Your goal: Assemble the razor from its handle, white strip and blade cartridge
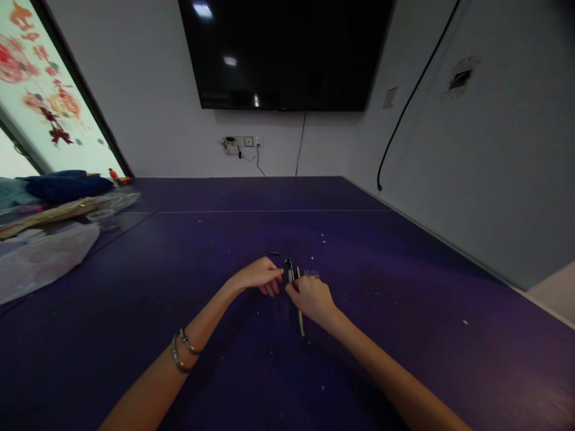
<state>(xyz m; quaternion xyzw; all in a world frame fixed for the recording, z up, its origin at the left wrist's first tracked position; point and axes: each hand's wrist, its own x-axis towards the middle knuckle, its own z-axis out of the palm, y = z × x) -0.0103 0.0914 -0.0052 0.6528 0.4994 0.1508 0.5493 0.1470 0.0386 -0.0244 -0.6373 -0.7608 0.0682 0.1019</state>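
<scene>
My left hand (263, 276) hovers over the purple tabletop, thumb pointing right and fingers loosely bent downward. Nothing shows in its grasp. My right hand (313, 297) is closed, its fingertips turned toward the left hand; what they grip is hidden. A thin pale strip (301, 324) runs under or through this hand, with its other end showing above. Just beyond the fingertips is a small light-coloured piece (290, 276) with a dark bent part (288, 261) at its far end. Behind the right hand lies a small clear plastic piece (311, 273). A short dark piece (274, 253) lies beyond my left hand.
Plastic bags (49, 254) and folded dark blue cloth (67, 187) are piled at the left edge of the purple table (224, 383). Small white specks dot the surface. A black cable (404, 111) hangs on the right wall; a television (287, 54) is mounted ahead.
</scene>
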